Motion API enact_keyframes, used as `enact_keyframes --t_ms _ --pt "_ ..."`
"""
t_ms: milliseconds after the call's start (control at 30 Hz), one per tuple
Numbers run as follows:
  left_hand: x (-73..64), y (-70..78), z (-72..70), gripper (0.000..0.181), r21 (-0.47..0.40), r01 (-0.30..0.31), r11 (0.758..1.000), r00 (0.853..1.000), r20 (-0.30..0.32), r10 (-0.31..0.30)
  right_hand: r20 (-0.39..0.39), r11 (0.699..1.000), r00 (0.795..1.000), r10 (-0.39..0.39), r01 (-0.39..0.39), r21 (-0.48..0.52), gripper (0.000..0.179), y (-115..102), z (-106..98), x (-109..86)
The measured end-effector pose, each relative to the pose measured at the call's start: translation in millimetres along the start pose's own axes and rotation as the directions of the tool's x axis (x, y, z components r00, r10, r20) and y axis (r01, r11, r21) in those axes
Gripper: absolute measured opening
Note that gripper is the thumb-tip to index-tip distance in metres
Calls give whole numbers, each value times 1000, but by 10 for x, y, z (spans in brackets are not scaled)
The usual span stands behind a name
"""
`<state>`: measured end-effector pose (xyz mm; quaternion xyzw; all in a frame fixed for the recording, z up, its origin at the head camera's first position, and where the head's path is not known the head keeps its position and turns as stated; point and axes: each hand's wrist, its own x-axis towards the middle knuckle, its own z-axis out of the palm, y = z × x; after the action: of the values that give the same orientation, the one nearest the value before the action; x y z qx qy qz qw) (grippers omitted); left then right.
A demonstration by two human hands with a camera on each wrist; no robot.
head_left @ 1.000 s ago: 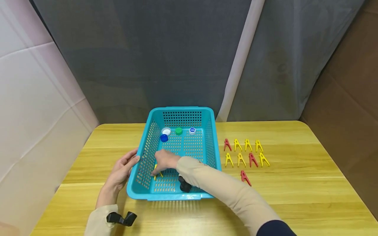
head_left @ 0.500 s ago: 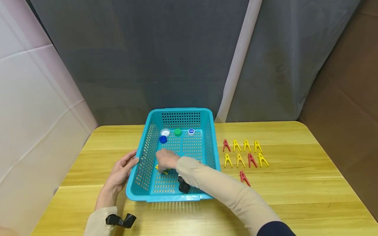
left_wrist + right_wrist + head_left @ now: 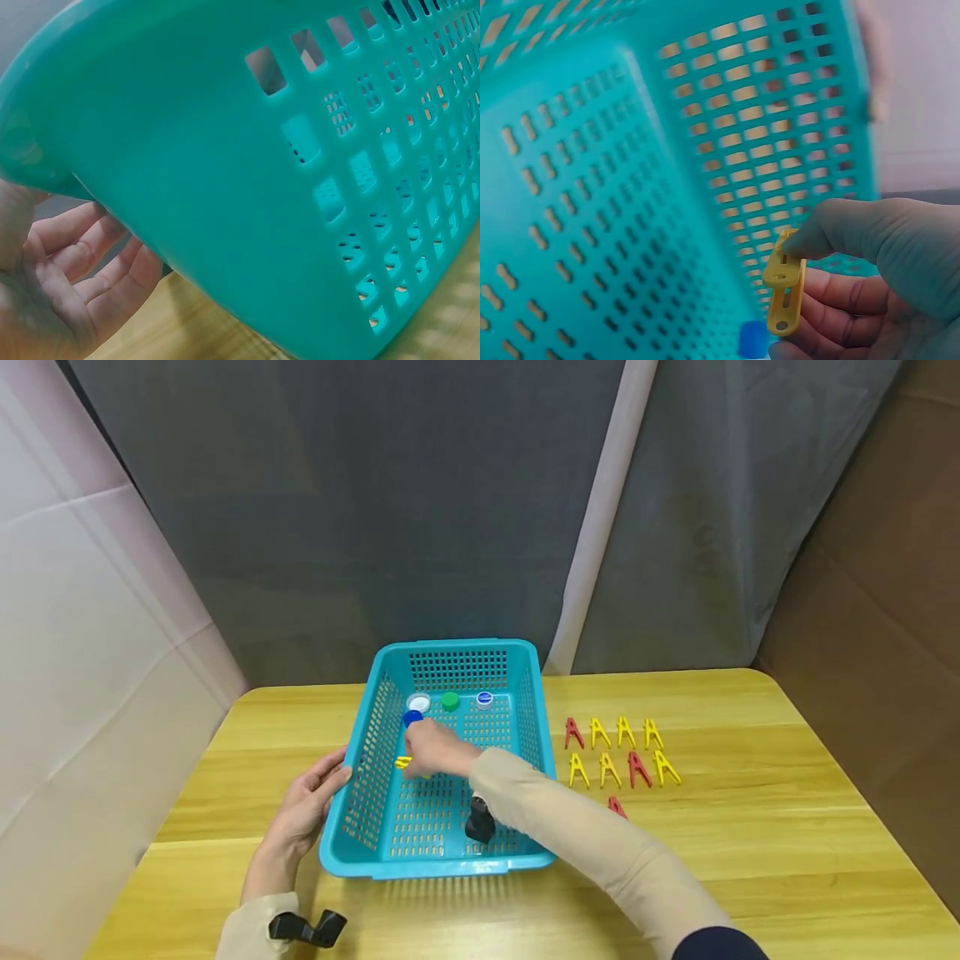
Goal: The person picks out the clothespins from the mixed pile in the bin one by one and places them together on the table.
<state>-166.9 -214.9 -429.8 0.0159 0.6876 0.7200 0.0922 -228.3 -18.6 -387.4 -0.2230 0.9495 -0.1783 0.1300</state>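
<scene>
A turquoise plastic basket (image 3: 435, 870) with slotted walls stands on the wooden table. My left hand (image 3: 300, 814) holds its left side, thumb at the rim and fingers against the outside. Inside the basket my right hand (image 3: 438, 749) pinches a yellow clothespin (image 3: 785, 281) between thumb and fingers, above the floor near the left wall. Just beyond that hand, a blue bottle cap (image 3: 412, 717) is partly hidden. Along the far end of the basket lie a white cap (image 3: 418, 702), a green cap (image 3: 450, 701) and a white cap with a blue top (image 3: 484, 699).
Right of the basket, several yellow clothespins (image 3: 577, 771) and red clothespins (image 3: 639, 769) lie in rows on the table (image 3: 750, 860). The right sleeve (image 3: 570, 827) crosses the basket's right wall and partly covers the nearest red clothespin (image 3: 617, 807). A grey curtain (image 3: 412, 510) hangs behind the table.
My right hand has gripped the yellow clothespin from the basket floor and moved it up and away from the near end, toward the blue cap. My left hand stays at the rim.
</scene>
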Motion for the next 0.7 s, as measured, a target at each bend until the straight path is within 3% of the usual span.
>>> enact_keyframes --t_ms 133,300,700 --pt "-8 -13 2 58 -13 1 1000 1000 -2 -2 -37 997 998 -55 57 47 34 27 -118 -88" --pt "-3 -3 2 58 -22 -1 1000 1000 -4 1 -77 995 995 -70 76 71 25 76 -245 -188" --pt "-5 -18 22 56 -48 -3 999 1000 -13 2 -171 957 980 -105 146 250 6 357 -583 -553"
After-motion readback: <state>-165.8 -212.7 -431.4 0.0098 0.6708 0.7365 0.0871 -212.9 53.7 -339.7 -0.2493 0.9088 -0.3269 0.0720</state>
